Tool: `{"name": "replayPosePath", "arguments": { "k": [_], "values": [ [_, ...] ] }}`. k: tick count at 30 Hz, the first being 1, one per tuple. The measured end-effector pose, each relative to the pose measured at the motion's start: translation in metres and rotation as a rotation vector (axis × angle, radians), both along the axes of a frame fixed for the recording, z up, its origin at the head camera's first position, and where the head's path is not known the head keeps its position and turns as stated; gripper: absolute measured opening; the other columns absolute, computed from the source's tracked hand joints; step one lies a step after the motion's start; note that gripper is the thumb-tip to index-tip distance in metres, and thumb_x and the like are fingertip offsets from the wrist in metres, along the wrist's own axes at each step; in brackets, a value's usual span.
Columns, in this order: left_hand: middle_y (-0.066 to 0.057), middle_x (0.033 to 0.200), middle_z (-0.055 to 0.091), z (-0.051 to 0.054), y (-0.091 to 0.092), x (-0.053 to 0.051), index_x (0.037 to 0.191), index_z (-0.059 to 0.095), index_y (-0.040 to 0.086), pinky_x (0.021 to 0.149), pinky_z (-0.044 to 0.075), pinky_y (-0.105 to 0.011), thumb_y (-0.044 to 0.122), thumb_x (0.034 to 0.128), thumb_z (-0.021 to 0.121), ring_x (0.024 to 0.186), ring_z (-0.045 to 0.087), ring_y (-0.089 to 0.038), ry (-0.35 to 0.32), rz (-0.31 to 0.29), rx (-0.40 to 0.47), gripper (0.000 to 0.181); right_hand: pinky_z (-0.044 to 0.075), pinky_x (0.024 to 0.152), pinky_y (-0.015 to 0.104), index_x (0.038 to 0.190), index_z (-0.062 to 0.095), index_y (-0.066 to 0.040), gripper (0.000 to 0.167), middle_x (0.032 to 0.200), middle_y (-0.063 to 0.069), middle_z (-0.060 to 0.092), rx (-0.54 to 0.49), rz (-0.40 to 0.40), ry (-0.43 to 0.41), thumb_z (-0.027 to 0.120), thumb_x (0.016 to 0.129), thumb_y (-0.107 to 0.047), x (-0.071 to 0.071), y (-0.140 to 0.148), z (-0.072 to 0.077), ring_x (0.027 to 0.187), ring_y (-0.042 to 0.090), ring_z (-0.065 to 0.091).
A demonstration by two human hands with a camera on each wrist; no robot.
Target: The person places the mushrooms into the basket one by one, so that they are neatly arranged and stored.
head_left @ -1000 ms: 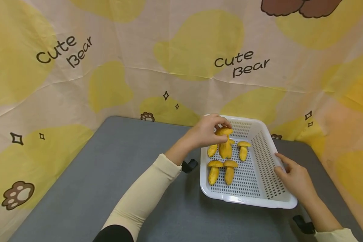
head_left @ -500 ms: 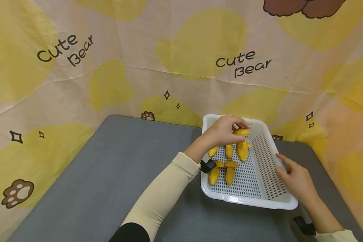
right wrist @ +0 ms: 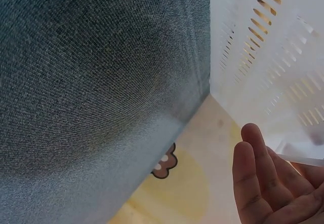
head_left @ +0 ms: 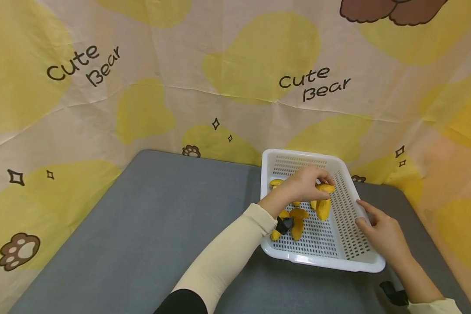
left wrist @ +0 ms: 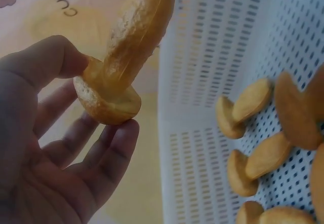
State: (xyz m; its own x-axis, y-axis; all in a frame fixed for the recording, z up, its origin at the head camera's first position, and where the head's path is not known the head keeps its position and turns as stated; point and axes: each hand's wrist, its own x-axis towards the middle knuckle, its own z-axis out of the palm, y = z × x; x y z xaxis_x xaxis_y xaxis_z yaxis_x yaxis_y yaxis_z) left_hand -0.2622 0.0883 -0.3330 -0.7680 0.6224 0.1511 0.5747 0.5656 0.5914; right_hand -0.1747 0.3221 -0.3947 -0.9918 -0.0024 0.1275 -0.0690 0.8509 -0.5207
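Observation:
My left hand pinches a yellow mushroom by its cap, thumb on one side and fingers on the other. In the left wrist view the stem of this held mushroom points away from the palm. It is over the right half of a white perforated basket. Several similar mushrooms lie in the basket's left half, some partly hidden by my left hand and wrist. My right hand holds the basket's right rim; its fingers show outside the wall in the right wrist view.
The basket stands on a grey table, near its back right. Behind hangs a yellow and cream cloth printed with "Cute Bear". Each wrist wears a black strap; the left wrist's strap hangs over the near-left mushrooms.
My left hand has moved right and then toward me across the basket, carrying the mushroom with it. The right hand and the basket stay in place.

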Motion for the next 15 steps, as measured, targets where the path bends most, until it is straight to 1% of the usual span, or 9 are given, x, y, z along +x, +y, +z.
{"name": "replayPosePath", "arguments": {
  "k": [3,4,9,11,15],
  "values": [
    [0.012,0.105,0.066,-0.008,0.006,0.001,0.108,0.070,0.025,0.077,0.043,-0.008,0.025,0.0838,0.072,0.094,0.055,0.000,-0.017,-0.005,-0.029,0.024,0.049,0.045,0.028,0.143,0.043,-0.003,0.052,0.087,0.024,0.068,-0.004,0.005,-0.002,0.050,0.095,-0.022,0.000,-0.001,-0.001,0.055,0.017,0.064],
    [0.012,0.105,0.066,-0.010,0.008,0.000,0.107,0.070,0.025,0.078,0.042,-0.008,0.025,0.0835,0.072,0.094,0.055,0.000,-0.009,-0.011,-0.040,0.023,0.049,0.045,0.028,0.143,0.044,-0.003,0.052,0.086,0.024,0.068,-0.001,0.007,0.001,0.050,0.095,-0.022,-0.001,-0.002,-0.001,0.054,0.016,0.064],
    [0.013,0.104,0.065,-0.018,0.019,-0.001,0.104,0.070,0.025,0.077,0.042,-0.009,0.025,0.0837,0.071,0.093,0.054,0.000,-0.036,-0.026,-0.061,0.021,0.049,0.044,0.027,0.143,0.044,-0.003,0.052,0.087,0.025,0.068,0.006,0.013,0.013,0.049,0.095,-0.021,0.000,-0.003,0.000,0.053,0.016,0.064],
    [0.013,0.101,0.064,-0.020,0.023,-0.002,0.103,0.069,0.026,0.076,0.042,-0.009,0.025,0.0839,0.071,0.091,0.053,0.000,-0.057,-0.018,-0.075,0.020,0.049,0.044,0.027,0.143,0.044,-0.002,0.052,0.089,0.026,0.068,0.007,0.014,0.015,0.049,0.095,-0.021,0.000,-0.003,0.001,0.054,0.017,0.064],
    [0.013,0.097,0.062,-0.026,0.031,-0.005,0.102,0.069,0.026,0.071,0.043,-0.009,0.026,0.0845,0.072,0.087,0.053,-0.001,-0.071,-0.009,-0.107,0.017,0.049,0.044,0.027,0.143,0.044,-0.001,0.052,0.089,0.028,0.067,0.009,0.016,0.018,0.050,0.095,-0.020,0.001,-0.003,0.002,0.054,0.017,0.064]
  ]
}}
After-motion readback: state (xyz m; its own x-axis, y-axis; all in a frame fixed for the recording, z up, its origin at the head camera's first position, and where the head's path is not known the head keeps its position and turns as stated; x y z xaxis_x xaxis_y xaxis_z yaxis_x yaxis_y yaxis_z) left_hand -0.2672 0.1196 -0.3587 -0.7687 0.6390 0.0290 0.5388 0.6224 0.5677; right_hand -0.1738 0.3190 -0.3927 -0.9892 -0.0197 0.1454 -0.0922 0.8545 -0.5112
